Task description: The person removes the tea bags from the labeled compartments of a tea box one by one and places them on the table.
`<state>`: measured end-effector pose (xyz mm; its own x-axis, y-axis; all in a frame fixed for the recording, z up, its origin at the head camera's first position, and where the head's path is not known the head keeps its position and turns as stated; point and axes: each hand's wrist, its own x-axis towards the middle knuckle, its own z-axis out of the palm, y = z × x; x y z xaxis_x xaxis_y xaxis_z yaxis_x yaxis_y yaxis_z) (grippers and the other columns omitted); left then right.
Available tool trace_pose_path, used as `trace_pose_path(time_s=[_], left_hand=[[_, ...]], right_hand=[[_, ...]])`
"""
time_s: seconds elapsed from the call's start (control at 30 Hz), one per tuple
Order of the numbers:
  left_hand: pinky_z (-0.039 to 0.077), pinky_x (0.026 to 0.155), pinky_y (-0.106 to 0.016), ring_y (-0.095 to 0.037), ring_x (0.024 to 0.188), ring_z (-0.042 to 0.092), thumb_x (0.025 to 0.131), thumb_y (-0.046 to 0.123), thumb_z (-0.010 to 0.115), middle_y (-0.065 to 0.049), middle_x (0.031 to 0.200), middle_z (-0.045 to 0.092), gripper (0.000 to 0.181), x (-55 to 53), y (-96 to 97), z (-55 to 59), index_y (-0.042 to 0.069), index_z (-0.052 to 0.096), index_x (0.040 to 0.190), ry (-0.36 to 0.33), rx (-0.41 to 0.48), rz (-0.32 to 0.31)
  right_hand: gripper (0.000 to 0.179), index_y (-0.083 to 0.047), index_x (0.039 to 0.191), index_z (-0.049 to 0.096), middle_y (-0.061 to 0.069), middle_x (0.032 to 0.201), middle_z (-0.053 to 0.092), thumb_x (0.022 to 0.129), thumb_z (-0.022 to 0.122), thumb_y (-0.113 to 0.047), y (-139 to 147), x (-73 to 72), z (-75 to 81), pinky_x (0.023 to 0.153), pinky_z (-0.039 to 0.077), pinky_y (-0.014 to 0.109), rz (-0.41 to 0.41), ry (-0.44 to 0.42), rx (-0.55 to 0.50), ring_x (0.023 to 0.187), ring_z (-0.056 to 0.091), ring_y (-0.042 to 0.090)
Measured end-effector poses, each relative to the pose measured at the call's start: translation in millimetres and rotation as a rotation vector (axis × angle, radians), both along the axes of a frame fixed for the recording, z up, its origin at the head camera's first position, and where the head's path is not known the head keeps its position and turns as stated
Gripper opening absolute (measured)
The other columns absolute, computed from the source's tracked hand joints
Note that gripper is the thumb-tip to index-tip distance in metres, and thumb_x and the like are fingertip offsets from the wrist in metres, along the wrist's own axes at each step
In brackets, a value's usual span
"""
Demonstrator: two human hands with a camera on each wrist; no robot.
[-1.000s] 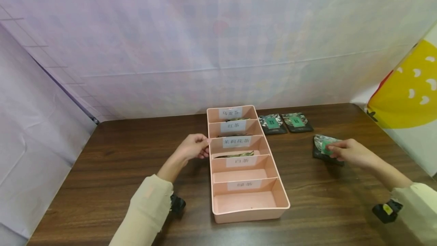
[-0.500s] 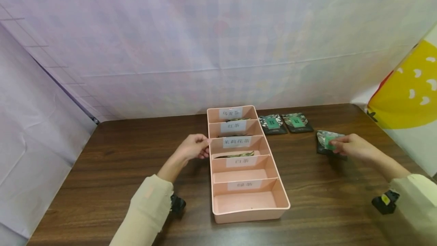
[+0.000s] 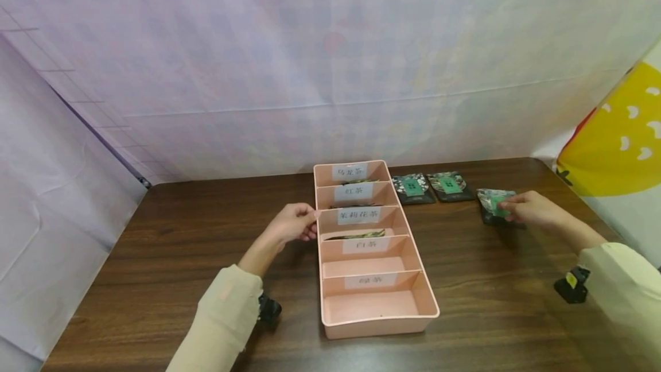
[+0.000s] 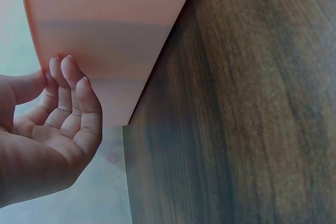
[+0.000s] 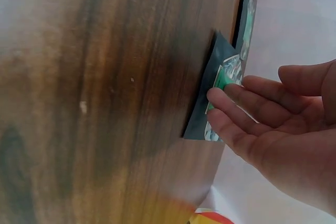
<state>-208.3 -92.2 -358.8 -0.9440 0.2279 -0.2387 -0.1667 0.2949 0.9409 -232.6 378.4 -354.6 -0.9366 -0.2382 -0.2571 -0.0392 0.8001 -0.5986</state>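
A long salmon-pink divided box (image 3: 379, 326) stands on the table, its compartments marked with white paper labels. At its left rim my left hand (image 3: 294, 223) pinches the edge between thumb and fingers; the left wrist view shows the fingertips against the outer wall (image 4: 105, 51). To the right, a dark tea sachet (image 3: 489, 196) with a green label lies on the table. Fairly straight fingers of my right hand (image 3: 534, 210) touch its face, and in the right wrist view the thumb (image 5: 304, 78) stands apart from the sachet.
Two similar sachets, one with a pale floral print (image 3: 413, 187) and one with a green label (image 3: 449, 184), lie behind, beside the box. Thin sachet edges (image 3: 356, 235) show in the rear compartments. A pale curtain (image 3: 330, 73) hangs along the table's back edge.
My right hand has slid the sachet away from me, toward the back of the table, nearer the line of the other two. The left hand has stayed on the box rim.
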Motion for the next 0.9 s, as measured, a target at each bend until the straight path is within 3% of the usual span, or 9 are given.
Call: trace_pose_path(time_s=[0.27,0.9], left_hand=[[0.046,0.052,-0.021,-0.01,0.054,0.054,0.095,0.011,0.048,-0.005,0.066,0.054,0.019,-0.2,0.4,-0.2,-0.006,0.053,0.088,0.002,0.003,0.002],[0.046,0.052,-0.021,-0.011,0.054,0.053,0.096,0.011,0.048,-0.005,0.066,0.053,0.019,0.3,0.5,0.3,-0.007,0.053,0.089,-0.002,0.001,0.001]], right_hand=[[0.049,0.024,0.121,0.037,0.041,0.118,0.042,0.1,0.033,-0.02,3.4,-15.1,-4.4,0.083,0.045,0.052,-0.041,-0.023,0.02,0.102,0.05,0.049],[0.048,0.021,0.125,0.033,0.04,0.118,0.042,0.099,0.031,-0.018,1.8,-32.8,-10.0,0.089,0.037,0.057,-0.087,0.048,0.049,0.11,0.041,0.053]])
